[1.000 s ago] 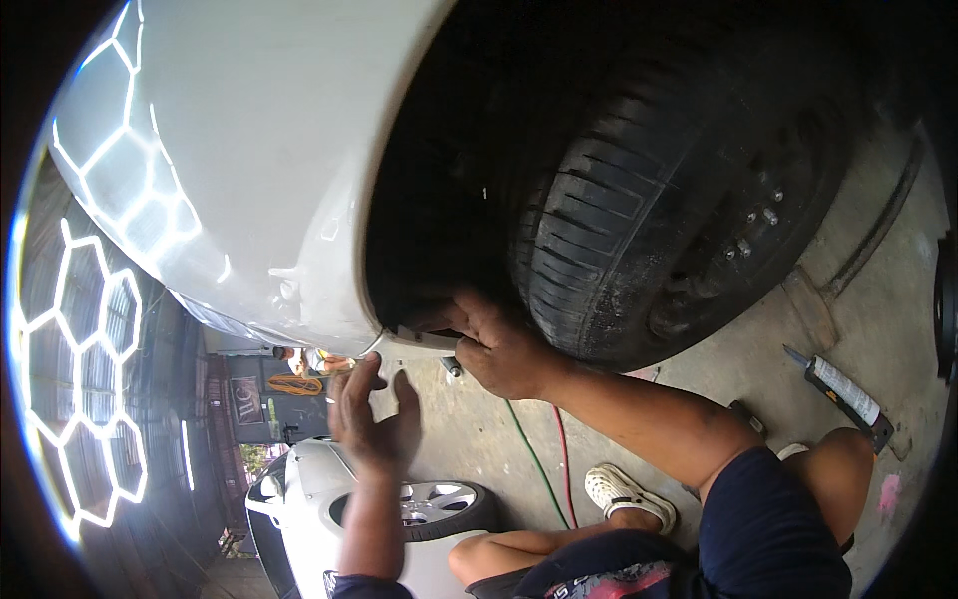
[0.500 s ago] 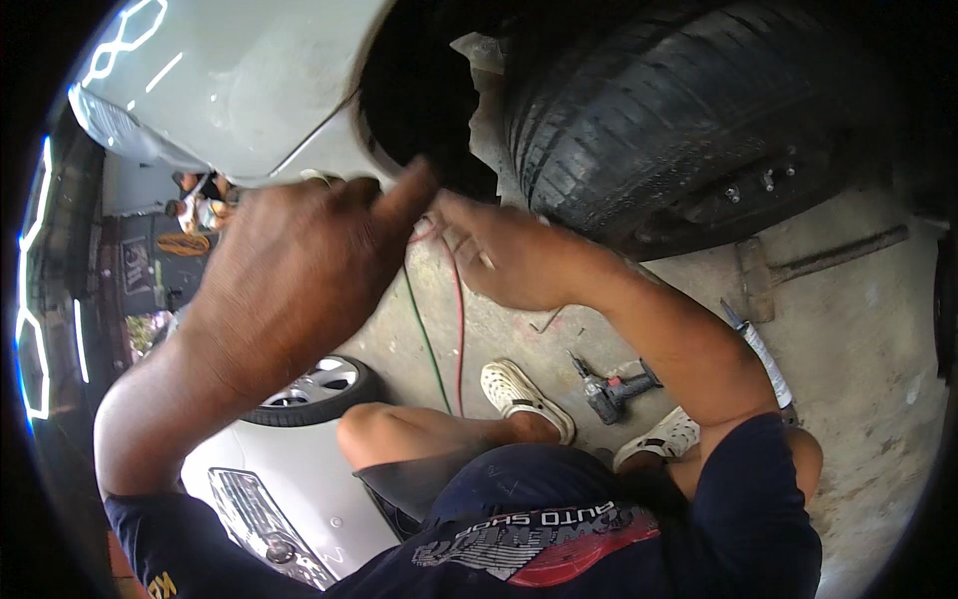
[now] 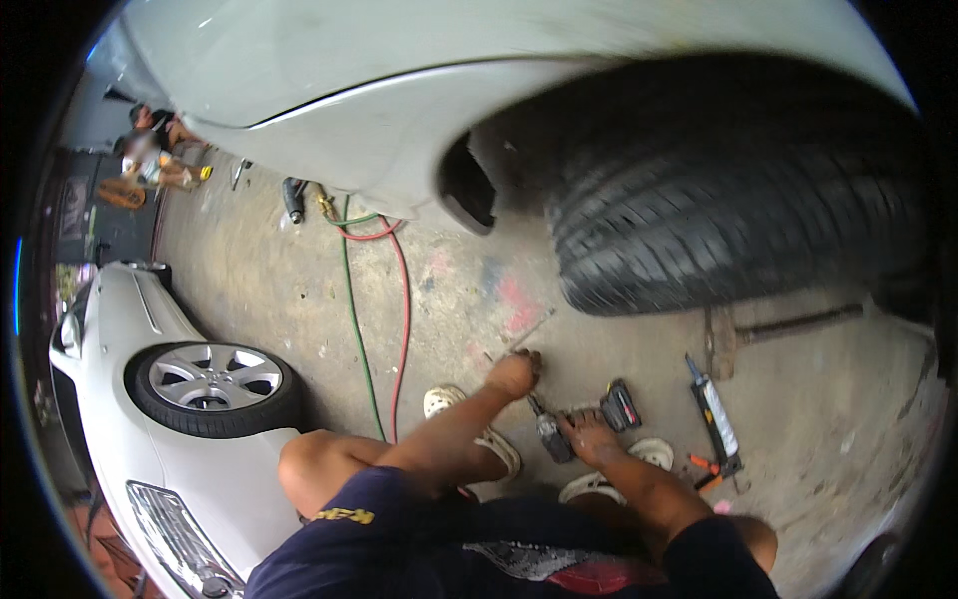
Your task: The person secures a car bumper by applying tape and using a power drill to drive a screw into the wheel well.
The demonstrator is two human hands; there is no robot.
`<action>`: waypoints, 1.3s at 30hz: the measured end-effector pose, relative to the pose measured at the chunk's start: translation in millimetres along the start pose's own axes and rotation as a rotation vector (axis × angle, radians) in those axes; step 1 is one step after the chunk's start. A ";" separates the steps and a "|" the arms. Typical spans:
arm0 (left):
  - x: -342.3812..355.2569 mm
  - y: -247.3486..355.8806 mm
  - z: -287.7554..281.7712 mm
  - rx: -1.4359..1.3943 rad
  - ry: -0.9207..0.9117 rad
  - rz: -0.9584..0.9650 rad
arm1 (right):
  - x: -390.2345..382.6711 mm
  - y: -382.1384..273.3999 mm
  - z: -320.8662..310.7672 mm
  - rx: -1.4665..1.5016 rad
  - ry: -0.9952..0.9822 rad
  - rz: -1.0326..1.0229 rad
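Observation:
Low over the concrete floor, my left hand (image 3: pixel 513 374) is closed beside a thin metal rod (image 3: pixel 538 322); whatever lies in its fingers is hidden. My right hand (image 3: pixel 589 436) grips a dark cordless power tool (image 3: pixel 617 405) with a narrow bit, lying between my shoes (image 3: pixel 444 401). A caulking gun with a white tube (image 3: pixel 718 414) is to the right, by orange-handled pliers (image 3: pixel 704 465). Above are a black tire (image 3: pixel 728 240) and the pale fender (image 3: pixel 359 140) of a car, its wheel arch dark inside.
A white car (image 3: pixel 180 484) with a silver-rimmed wheel (image 3: pixel 215 375) stands at left. Green (image 3: pixel 354 324) and red (image 3: pixel 404 329) hoses cross the floor near a dark gun-shaped tool (image 3: pixel 294 200). A metal bar (image 3: pixel 798 324) lies under the tire. Two people (image 3: pixel 150 155) are in the background.
Both hands have come down from the fender's lower edge to the floor, the left by the rod, the right onto the power tool. The view has swung, showing more floor.

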State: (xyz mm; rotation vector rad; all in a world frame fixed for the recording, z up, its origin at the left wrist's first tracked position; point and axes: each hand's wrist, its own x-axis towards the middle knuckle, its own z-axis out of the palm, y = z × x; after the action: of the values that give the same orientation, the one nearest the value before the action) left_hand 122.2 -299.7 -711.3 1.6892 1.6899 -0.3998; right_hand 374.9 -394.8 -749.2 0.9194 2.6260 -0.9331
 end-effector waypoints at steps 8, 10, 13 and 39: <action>34.6 -28.0 36.6 -0.004 0.102 0.156 | -4.8 9.6 -113.0 0.226 -0.314 -0.017; 29.5 -30.1 33.6 -0.076 0.164 0.183 | -21.1 18.0 -137.3 0.306 -0.341 -0.016; 17.3 -26.5 4.0 -0.284 0.163 0.146 | -52.5 4.0 -182.0 0.348 -0.202 0.044; -265.6 117.3 -415.8 -1.203 0.171 -0.120 | -62.3 -44.0 -365.3 1.689 0.359 -0.421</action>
State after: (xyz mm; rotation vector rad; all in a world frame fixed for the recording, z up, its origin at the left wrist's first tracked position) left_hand 101.3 -210.6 -212.5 0.7236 1.5956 0.6384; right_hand 401.3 -222.7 -419.1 0.6605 1.6730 -3.4421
